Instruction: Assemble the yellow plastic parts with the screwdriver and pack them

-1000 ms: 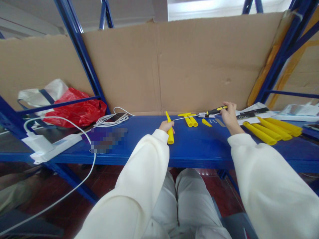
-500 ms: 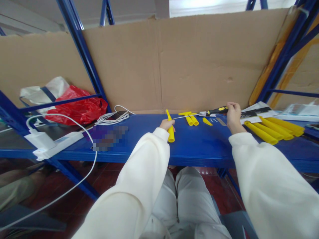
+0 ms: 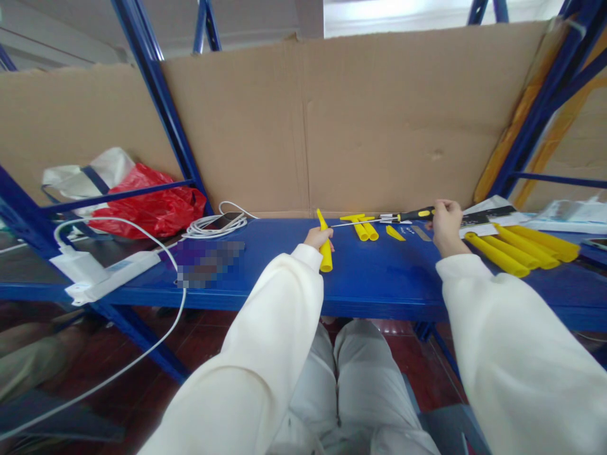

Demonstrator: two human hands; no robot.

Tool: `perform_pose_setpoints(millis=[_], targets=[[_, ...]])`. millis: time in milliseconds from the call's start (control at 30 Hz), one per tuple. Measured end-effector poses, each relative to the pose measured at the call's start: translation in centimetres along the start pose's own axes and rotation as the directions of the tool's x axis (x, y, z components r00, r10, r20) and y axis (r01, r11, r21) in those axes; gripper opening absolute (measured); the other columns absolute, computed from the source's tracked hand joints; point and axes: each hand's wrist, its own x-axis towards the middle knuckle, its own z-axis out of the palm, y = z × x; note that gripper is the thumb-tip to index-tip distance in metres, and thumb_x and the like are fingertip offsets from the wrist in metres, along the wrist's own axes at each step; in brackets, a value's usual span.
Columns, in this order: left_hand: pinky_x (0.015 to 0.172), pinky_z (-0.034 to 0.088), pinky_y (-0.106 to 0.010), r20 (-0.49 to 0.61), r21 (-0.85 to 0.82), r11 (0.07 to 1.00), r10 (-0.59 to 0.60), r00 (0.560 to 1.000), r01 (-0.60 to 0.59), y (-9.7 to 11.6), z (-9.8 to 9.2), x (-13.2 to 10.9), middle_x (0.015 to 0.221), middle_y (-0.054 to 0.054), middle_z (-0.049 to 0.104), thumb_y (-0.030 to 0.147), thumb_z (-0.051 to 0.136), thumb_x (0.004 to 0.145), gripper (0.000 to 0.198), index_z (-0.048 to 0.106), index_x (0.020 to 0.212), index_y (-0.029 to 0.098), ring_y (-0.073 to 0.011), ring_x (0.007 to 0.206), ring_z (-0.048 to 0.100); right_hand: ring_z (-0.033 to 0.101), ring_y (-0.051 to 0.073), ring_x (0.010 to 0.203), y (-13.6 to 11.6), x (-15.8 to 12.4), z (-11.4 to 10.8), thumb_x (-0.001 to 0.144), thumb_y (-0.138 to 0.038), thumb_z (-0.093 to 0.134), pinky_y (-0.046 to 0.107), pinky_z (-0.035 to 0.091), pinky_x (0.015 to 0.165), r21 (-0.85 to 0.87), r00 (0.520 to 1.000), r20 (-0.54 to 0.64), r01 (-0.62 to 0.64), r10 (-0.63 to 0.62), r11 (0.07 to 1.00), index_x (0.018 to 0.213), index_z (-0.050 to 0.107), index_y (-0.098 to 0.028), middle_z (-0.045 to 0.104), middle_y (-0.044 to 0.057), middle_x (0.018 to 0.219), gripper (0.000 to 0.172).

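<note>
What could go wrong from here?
1. The screwdriver meets the yellow piece right by the left hand; a slip might jab that hand.
2. The right hand grips the screwdriver near its far end, so it could wobble.
3. Small bits lie near the screwdriver; a bump might scatter them.

Cardboard (image 3: 403, 126) stands behind the counter (image 3: 379, 291). On the counter's left end sit bags (image 3: 161, 212) at the back and a power strip (image 3: 118, 276) in front, with a cable coil (image 3: 213, 227) right of the bags. Mid-frame, the left hand (image 3: 317, 238) holds a handle (image 3: 325, 258); a screwdriver (image 3: 415, 215) extends from there rightward to the right hand (image 3: 447, 226). Tubes (image 3: 502, 257) lie farther right, papers (image 3: 490, 208) behind them.
</note>
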Motion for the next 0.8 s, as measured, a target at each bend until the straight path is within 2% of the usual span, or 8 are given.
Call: perform_pose_setpoints(millis=[100,267,400,467,600,733,800], targets=[[0.055,0.054,-0.025,0.007,0.004,1.000,-0.002,1.000,0.002,0.0,0.0,0.1,0.041,0.006,0.048,0.002,0.057,0.085,0.021,0.069,0.100,0.011,-0.0151,0.038,0.053,0.047,0.010,0.049,-0.6,-0.1,0.4,0.093,-0.010,0.053,0.018,0.040,0.036,0.057,0.994,-0.063,-0.090,0.094,0.994,0.078,0.049,-0.024,0.046,-0.008,0.062,0.021],[0.057,0.055,-0.027,0.039,0.017,1.000,0.004,0.999,-0.005,-0.1,0.0,0.3,0.042,0.005,0.050,0.003,0.061,0.082,0.018,0.070,0.094,0.013,-0.0163,0.040,0.056,0.061,0.010,0.059,-0.5,0.1,0.8,0.095,-0.018,0.064,0.018,0.055,0.049,0.282,0.994,-0.044,-0.084,0.100,0.956,0.080,0.048,-0.024,0.052,-0.008,0.066,0.023],[0.057,0.056,-0.027,0.022,-0.001,1.000,0.005,1.000,-0.005,-0.1,0.0,0.3,0.042,0.005,0.050,0.002,0.061,0.080,0.017,0.068,0.090,0.014,-0.0159,0.040,0.055,0.062,0.011,0.058,-0.4,-0.2,0.5,0.094,-0.029,0.073,0.021,0.058,0.053,0.249,0.994,-0.030,-0.097,0.107,0.964,0.081,0.050,-0.024,0.055,-0.007,0.067,0.027],[0.057,0.056,-0.027,0.003,-0.016,1.000,0.002,1.000,-0.002,-0.1,0.0,0.2,0.042,0.006,0.049,0.002,0.060,0.080,0.017,0.067,0.089,0.014,-0.0156,0.039,0.054,0.057,0.010,0.051,-0.4,-0.6,0.3,0.096,-0.034,0.073,0.020,0.052,0.045,0.145,0.993,-0.016,-0.109,0.113,0.983,0.082,0.053,-0.023,0.057,-0.006,0.066,0.027],[0.054,0.053,-0.026,-0.047,-0.032,0.999,-0.007,0.999,0.005,0.0,-0.1,0.1,0.042,0.006,0.048,0.003,0.061,0.082,0.014,0.066,0.087,0.015,-0.0148,0.038,0.054,0.038,0.007,0.036,-0.8,-1.5,0.1,0.099,-0.037,0.070,0.017,0.030,0.030,-0.013,0.988,0.038,-0.152,0.153,0.988,0.083,0.053,-0.023,0.052,-0.007,0.057,0.027],[0.057,0.056,-0.028,-0.051,-0.021,1.000,0.003,0.999,-0.004,-0.2,-0.1,0.3,0.043,0.005,0.050,0.004,0.063,0.081,0.015,0.069,0.091,0.014,-0.0158,0.040,0.056,0.029,0.007,0.033,-1.5,-2.4,0.1,0.103,-0.033,0.062,0.017,0.021,0.029,-0.016,0.977,0.042,-0.209,0.210,0.978,0.080,0.046,-0.025,0.043,-0.010,0.050,0.029],[0.057,0.056,-0.028,-0.032,-0.014,1.000,0.009,0.999,-0.010,-0.2,-0.2,0.3,0.043,0.005,0.051,0.004,0.063,0.080,0.017,0.070,0.092,0.014,-0.0162,0.040,0.056,0.029,0.007,0.035,-1.9,-2.7,0.0,0.105,-0.032,0.058,0.017,0.020,0.030,-0.040,0.984,-0.002,-0.178,0.178,0.983,0.077,0.041,-0.026,0.039,-0.010,0.048,0.033]])
